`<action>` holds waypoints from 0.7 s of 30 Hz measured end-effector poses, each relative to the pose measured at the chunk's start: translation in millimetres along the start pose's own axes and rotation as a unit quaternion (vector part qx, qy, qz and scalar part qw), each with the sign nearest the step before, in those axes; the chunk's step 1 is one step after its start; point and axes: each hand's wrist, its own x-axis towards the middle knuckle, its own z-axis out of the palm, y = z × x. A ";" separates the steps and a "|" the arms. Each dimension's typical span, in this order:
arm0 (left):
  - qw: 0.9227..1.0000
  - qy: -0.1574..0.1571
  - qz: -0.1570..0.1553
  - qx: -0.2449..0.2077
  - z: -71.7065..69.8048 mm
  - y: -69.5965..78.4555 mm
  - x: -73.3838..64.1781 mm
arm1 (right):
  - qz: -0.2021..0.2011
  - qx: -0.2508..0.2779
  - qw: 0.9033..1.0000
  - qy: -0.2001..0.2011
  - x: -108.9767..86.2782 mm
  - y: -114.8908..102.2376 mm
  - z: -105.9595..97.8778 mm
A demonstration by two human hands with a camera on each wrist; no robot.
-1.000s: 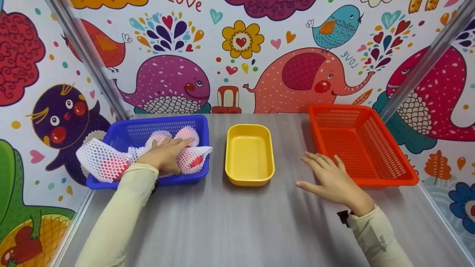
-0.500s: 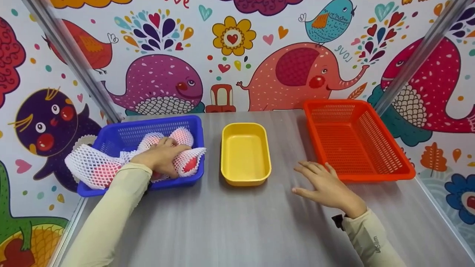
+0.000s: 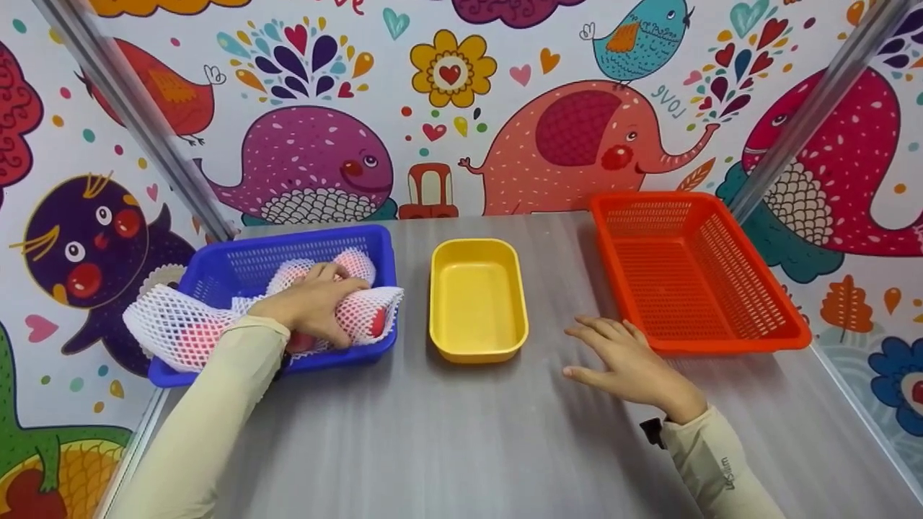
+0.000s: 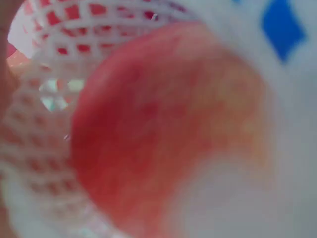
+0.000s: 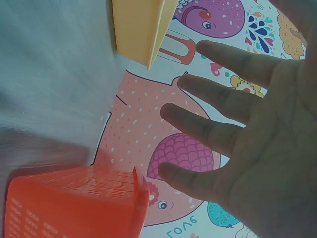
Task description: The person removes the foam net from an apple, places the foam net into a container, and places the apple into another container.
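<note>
A person's left hand (image 3: 310,306), palm down over the left part of the scene, holds a round red fruit in a white foam net sleeve (image 3: 368,317), thumb along its near side and the fingers curled over toward its far side; how firmly they press cannot be told. This fruit is at the near right corner of a blue rectangular plastic basket with slotted walls (image 3: 288,239), and the loose end of its net points right, over the rim. In the left wrist view the red and yellowish skin of a fruit (image 4: 163,119) fills the middle, blurred, with white netting around it. Two more netted pinkish fruits, one on the left (image 3: 288,274) and one on the right (image 3: 357,263), lie just beyond the hand, and another netted red fruit (image 3: 173,324) lies at the basket's left end, its net reaching over the left rim and its near side partly behind the cream sleeve (image 3: 216,418). The right hand (image 3: 634,364) is held over the grey table (image 3: 447,432) with its fingers extended and spread apart, just beside the near left corner of an orange-red rectangular slotted plastic basket (image 3: 685,288); contact with the rim cannot be told. Between the two baskets stands a yellow rounded-rectangular tray (image 3: 479,299). Beyond the table rises a white wall printed with colourful cartoon animals (image 3: 310,151).
</note>
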 end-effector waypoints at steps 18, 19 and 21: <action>0.987 0.137 0.037 -0.078 -11.6 59.4 -44.5 | -0.021 0.037 0.999 0.018 -9.7 2.2 5.5; 0.986 0.142 0.045 -0.078 -8.8 64.4 -45.8 | -0.023 0.039 0.999 0.018 -10.5 2.1 6.2; 0.984 0.148 0.059 -0.082 -0.9 73.3 -47.6 | -0.024 0.045 0.999 0.016 -12.0 1.8 7.9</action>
